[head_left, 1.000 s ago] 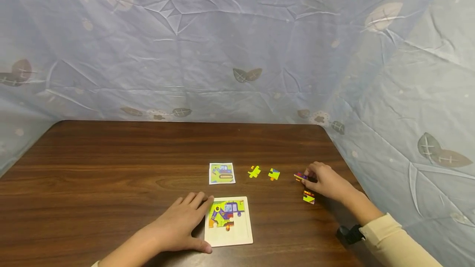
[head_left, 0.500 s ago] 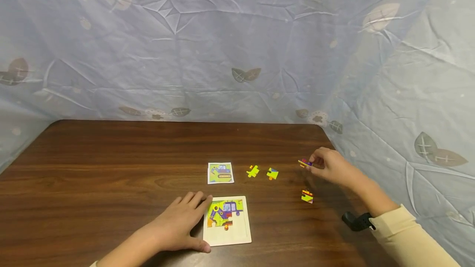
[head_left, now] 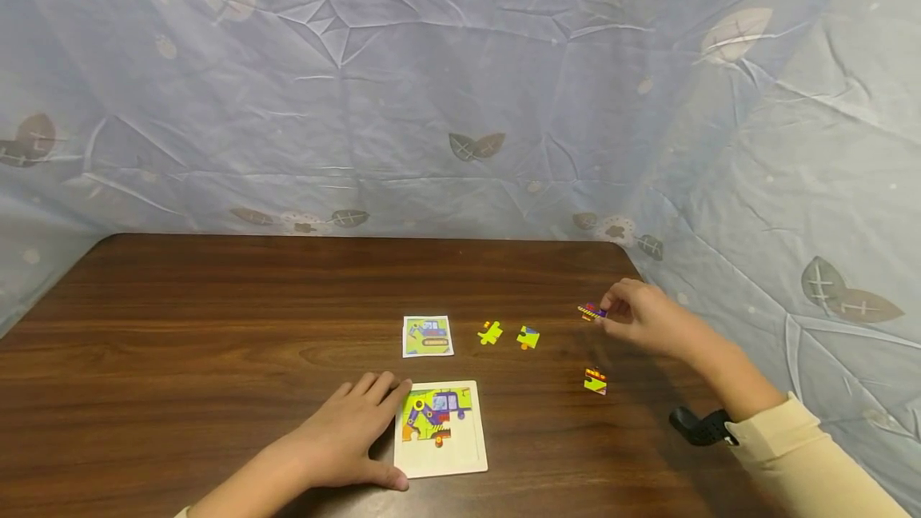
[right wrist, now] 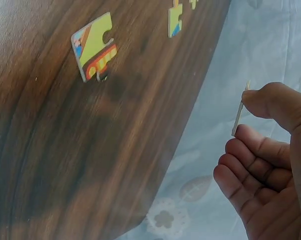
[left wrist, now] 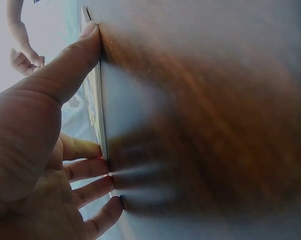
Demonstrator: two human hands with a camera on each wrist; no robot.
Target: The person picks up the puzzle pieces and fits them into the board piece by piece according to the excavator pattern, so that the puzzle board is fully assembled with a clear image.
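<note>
My right hand pinches a purple, red and yellow-striped jigsaw piece between thumb and fingers, raised above the right part of the table. The right wrist view shows this piece edge-on, as a thin strip. My left hand, fingers spread and fairly straight, rests along the left edge of a pale puzzle board. Its thumb lies at the near corner, its forefinger at the far one. Inside the board, joined pieces show part of a purple digger; the lower and right areas are bare.
Behind the board lies a small picture card of the digger. To its right are two green loose pieces, one with an orange knob. Another loose piece, yellow-green and red, lies below my right hand. Patterned cloth hangs behind the table.
My right hand has lifted the striped piece off the table, moving up and slightly away. The left hand and the board have stayed in place.
</note>
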